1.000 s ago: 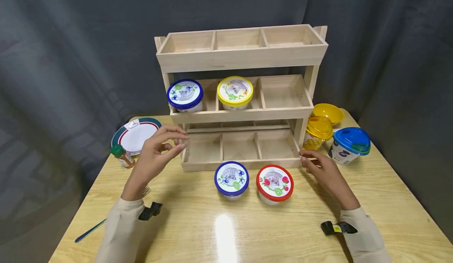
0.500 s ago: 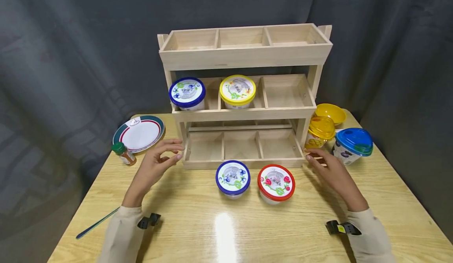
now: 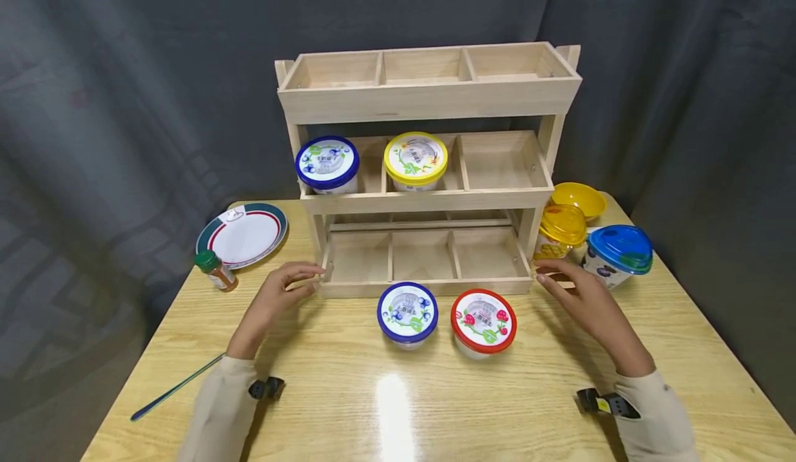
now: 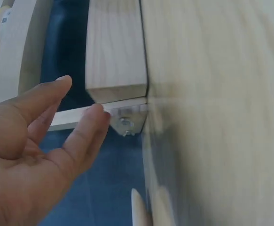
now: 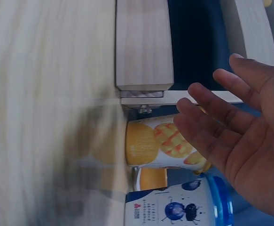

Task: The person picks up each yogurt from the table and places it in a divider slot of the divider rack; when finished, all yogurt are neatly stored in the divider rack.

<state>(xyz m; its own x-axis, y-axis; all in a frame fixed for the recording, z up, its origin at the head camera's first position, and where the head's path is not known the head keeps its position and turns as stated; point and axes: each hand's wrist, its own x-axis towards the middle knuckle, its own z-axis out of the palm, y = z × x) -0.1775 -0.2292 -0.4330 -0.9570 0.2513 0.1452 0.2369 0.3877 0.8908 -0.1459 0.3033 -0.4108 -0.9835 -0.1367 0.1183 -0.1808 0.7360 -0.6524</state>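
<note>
On the table (image 3: 560,393), a three-tier wooden rack (image 3: 429,103) is flanked by both hands at its bottom tier. A tip or a skewed slide is judged the main risk: if the rack were pushed or lifted unevenly from its two lower corners, the blue-lidded tub (image 3: 327,164) and the yellow-lidded tub (image 3: 415,161) resting in the left and middle compartments of the middle shelf could be shaken loose. The blue tub (image 3: 407,313) and red tub (image 3: 483,322) standing on the table just in front of the bottom tier could be knocked if the rack were drawn forward. On the right, the mango cup (image 5: 162,143) sits just beside the rack's foot and close to the right hand, so it could be bumped into the blueberry cup (image 5: 183,207) next to it.

The left hand (image 3: 278,296) is held with fingers loosely spread and gently curved; one fingertip (image 4: 97,109) is seen at the thin bottom slat by the corner screw, touching or nearly touching it, and nothing is gripped. The right hand (image 3: 584,303) is held with fingers (image 5: 207,101) straight and apart, near the rack's right lower corner; contact cannot be confirmed, and nothing is held.
</note>
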